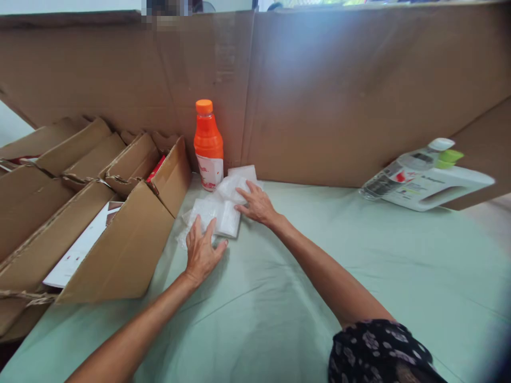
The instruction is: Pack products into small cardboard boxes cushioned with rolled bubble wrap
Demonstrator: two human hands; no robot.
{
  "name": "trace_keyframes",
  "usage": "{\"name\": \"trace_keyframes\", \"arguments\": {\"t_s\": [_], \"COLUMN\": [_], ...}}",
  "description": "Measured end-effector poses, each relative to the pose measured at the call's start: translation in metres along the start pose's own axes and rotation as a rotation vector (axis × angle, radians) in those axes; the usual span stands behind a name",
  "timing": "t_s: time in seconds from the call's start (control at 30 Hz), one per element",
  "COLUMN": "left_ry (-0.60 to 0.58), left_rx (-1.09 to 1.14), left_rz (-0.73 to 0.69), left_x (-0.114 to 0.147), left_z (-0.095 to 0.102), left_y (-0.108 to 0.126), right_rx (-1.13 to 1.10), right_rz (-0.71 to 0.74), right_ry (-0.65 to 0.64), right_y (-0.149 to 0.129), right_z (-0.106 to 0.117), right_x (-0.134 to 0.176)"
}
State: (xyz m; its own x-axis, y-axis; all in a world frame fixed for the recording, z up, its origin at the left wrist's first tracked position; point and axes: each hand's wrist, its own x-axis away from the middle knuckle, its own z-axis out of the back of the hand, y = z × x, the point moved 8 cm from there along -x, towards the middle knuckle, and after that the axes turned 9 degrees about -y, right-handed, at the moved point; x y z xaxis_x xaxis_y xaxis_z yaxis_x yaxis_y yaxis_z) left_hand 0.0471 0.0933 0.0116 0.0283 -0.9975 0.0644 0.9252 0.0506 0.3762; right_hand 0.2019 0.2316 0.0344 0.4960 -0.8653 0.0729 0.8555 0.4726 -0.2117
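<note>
Several translucent white packets (228, 219), perhaps bubble wrap or plastic-wrapped pieces, lie in a loose pile on the pale green cloth. My left hand (200, 250) reaches to the near left side of the pile, its fingers spread over the edge of a packet. On the pile's right side is my right hand (257, 205), fingers apart, the tips at or just over the packets. Neither hand is closed around anything. Just behind the pile an orange bottle (208, 143) with an orange cap and white label stands upright against the cardboard.
A divided cardboard box (120, 250) fills the left side, with a white flat carton (82, 247) in one compartment. A tall cardboard panel (339, 101) closes off the back. At right, a clear bottle (403, 170) leans on a white jug (443, 189) with a green cap.
</note>
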Motion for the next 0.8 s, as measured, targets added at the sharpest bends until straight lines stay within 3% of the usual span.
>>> {"name": "trace_keyframes", "arguments": {"t_s": [0.17, 0.33, 0.43, 0.63, 0.8], "left_ry": [-0.095, -0.039, -0.016, 0.074, 0.149], "left_rx": [-0.083, -0.019, 0.002, 0.028, 0.046], "left_rz": [-0.042, -0.226, -0.273, -0.205, -0.224], "left_x": [-0.032, -0.041, -0.045, -0.049, -0.025], "left_z": [-0.020, -0.029, -0.033, -0.029, -0.018], "left_y": [0.023, 0.076, 0.092, 0.075, 0.053], "right_rx": [-0.012, -0.083, -0.117, -0.147, -0.135], "right_rz": [0.023, 0.028, 0.006, -0.078, -0.044], "right_ry": [0.110, 0.322, 0.425, 0.529, 0.341], "right_y": [0.023, 0.078, 0.103, 0.108, 0.095], "right_z": [-0.010, 0.007, 0.015, 0.016, 0.009], "right_x": [-0.004, 0.015, 0.033, 0.039, 0.028]}}
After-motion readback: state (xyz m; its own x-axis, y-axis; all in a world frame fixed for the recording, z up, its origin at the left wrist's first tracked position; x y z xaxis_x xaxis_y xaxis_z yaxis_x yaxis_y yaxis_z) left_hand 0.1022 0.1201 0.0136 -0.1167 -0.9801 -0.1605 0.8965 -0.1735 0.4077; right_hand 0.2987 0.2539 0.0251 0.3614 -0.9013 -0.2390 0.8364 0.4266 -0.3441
